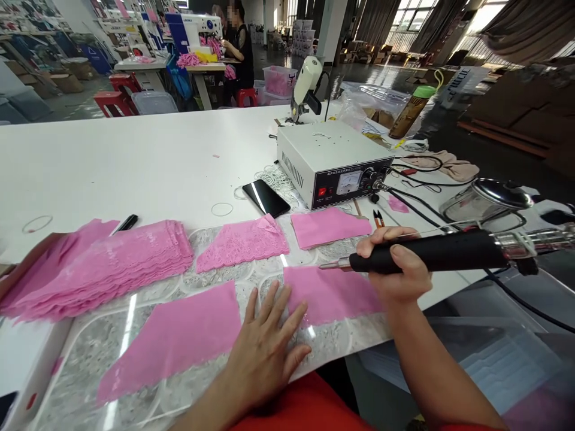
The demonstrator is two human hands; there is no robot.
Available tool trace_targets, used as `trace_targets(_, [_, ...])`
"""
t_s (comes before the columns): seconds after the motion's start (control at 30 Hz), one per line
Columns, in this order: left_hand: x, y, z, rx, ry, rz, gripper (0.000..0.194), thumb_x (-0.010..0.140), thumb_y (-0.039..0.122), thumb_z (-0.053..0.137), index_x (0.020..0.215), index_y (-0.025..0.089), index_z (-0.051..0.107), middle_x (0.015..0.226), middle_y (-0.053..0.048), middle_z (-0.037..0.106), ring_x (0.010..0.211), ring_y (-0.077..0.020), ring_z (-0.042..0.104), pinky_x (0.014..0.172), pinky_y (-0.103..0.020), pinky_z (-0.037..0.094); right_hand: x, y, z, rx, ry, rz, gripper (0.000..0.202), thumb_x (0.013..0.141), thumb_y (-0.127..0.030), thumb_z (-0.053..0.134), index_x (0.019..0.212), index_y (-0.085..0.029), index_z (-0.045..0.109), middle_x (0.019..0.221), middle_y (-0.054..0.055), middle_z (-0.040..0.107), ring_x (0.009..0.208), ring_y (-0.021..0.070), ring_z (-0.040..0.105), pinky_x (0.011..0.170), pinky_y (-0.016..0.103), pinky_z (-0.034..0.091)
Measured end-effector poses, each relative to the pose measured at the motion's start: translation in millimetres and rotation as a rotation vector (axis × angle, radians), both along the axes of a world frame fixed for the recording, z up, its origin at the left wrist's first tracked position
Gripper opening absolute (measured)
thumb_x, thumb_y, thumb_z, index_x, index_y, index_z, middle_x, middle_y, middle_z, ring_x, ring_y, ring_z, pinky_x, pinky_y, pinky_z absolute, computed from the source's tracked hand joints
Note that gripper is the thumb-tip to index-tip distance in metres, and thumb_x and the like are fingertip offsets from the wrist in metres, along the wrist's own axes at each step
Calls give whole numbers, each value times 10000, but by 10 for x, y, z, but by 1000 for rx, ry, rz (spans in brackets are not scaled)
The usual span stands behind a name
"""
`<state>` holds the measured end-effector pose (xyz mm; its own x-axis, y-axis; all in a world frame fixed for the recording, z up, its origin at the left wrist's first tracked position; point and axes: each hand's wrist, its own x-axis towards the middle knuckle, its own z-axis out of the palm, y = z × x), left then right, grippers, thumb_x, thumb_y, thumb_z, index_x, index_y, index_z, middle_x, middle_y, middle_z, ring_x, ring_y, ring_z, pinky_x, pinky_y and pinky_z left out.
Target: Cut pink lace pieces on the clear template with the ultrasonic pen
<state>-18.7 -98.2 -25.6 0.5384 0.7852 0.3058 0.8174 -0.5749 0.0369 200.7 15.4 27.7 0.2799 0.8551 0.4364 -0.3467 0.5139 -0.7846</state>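
My right hand grips a handheld ultrasonic welder by its black handle. Its thin metal tip points left, at the upper edge of a pink fabric piece; whether it touches, I cannot tell. Flat on the patterned mat, fingers spread, my left hand lies between that piece and a larger pink fabric panel. Beyond them lie a pink lace piece and another pink piece. A thick stack of pink lace pieces sits at the left.
A generator box with a dial stands behind the fabric, cables running right. Near it are a phone, orange-handled snips, a marker, a lidded jar and a bottle. A person works at a sewing machine beyond.
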Motion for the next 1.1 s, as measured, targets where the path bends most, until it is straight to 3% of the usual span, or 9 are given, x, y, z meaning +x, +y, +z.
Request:
trace_targets(0.27, [6, 3, 3, 3, -14, 20, 552, 921, 393, 545, 1441, 249, 426, 1521, -81, 384, 1436, -346, 258, 1143, -578, 232, -166, 2, -63, 19, -39, 104, 106, 714, -265, 622, 799, -202, 615, 732, -11, 568, 526, 127, 588, 539, 311, 475])
trace_targets(0.87, [9, 3, 5, -2, -11, 21, 563, 917, 380, 556, 1445, 240, 420, 1525, -87, 376, 1431, -363, 262, 1137, -594, 234, -204, -2, -70, 28, -74, 97, 105, 717, -272, 642, 762, -213, 570, 697, -30, 569, 525, 127, 577, 537, 315, 492])
trace_targets(0.97, [2, 10, 1, 7, -11, 18, 554, 918, 364, 551, 1443, 242, 423, 1523, -81, 381, 1434, -355, 257, 1144, -586, 222, -164, 20, -53, 17, -38, 74, 95, 705, -262, 628, 775, -212, 589, 700, -26, 577, 520, 131, 579, 534, 317, 489])
trace_targets(1.1, [-13, 26, -7, 35, 7, 3, 548, 929, 382, 528, 1447, 239, 422, 1529, -83, 371, 1441, -357, 239, 1149, -579, 207, 14, 69, -27, 34, 38, -63, 87, 671, -229, 588, 748, -193, 605, 679, -18, 569, 501, 128, 570, 522, 311, 476])
